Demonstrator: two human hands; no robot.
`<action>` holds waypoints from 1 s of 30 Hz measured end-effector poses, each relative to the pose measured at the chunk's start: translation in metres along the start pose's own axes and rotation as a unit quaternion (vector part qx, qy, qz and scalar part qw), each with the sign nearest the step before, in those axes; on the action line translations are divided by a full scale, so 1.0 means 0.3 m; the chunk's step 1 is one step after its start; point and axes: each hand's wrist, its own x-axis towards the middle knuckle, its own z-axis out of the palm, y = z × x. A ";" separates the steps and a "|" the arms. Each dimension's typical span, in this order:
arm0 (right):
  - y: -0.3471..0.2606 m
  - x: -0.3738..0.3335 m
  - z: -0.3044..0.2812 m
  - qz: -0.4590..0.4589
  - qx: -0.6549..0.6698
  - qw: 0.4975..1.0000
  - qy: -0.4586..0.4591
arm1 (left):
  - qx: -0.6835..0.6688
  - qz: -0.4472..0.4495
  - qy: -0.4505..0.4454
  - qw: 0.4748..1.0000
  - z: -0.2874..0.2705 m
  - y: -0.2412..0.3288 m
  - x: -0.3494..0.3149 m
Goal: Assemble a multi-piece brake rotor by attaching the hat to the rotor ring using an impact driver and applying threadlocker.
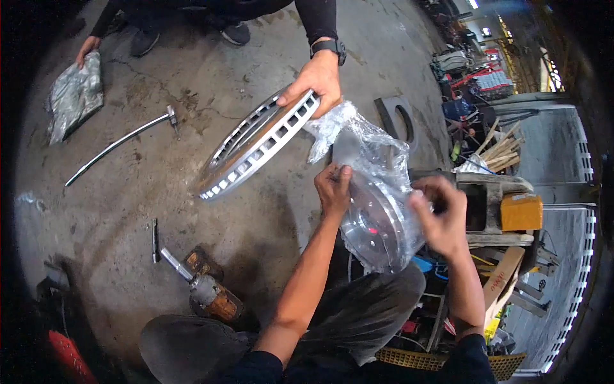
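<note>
A shiny metal brake disc [377, 221] in clear plastic wrap [377, 137] is tilted just above my knee. My left hand [334, 190] grips its left edge, thumb on top of the wrap. On the right side my right hand [443, 214], a little blurred, has its fingers curled at the wrap's edge. Across from me, another person's hand [316, 83] holds a second, vented brake disc [259, 146], tilted, its slotted rim facing me. That person's other hand [88, 50] holds a crumpled plastic bag [77, 96] by its top.
A hammer [121, 142] with a long curved handle, a dark metal bar [155, 240] and an impact wrench [208, 288] lie on the concrete floor at left. A dark plate with a round hole [398, 118] lies beyond the wrap. At right stand a yellow box [521, 212] and wood sticks [502, 150].
</note>
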 end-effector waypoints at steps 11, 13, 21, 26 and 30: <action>0.040 -0.221 0.236 0.044 0.075 0.974 -0.209 | 0.003 -0.040 0.123 0.992 -0.277 -0.144 -0.060; 0.053 -0.313 0.316 -0.064 0.065 0.979 -0.181 | -0.154 -0.107 0.173 0.967 -0.290 -0.238 -0.053; 0.185 -0.293 0.536 -0.013 0.152 0.988 0.034 | -0.352 -0.147 -0.328 0.864 -0.380 -0.250 -0.040; 0.140 -0.272 0.444 -0.001 0.254 0.941 -0.225 | -0.389 -0.073 -0.353 0.848 -0.430 -0.174 0.004; 0.093 -0.254 0.549 0.025 0.233 0.949 -0.213 | -0.275 -0.067 -0.357 0.890 -0.489 -0.148 0.039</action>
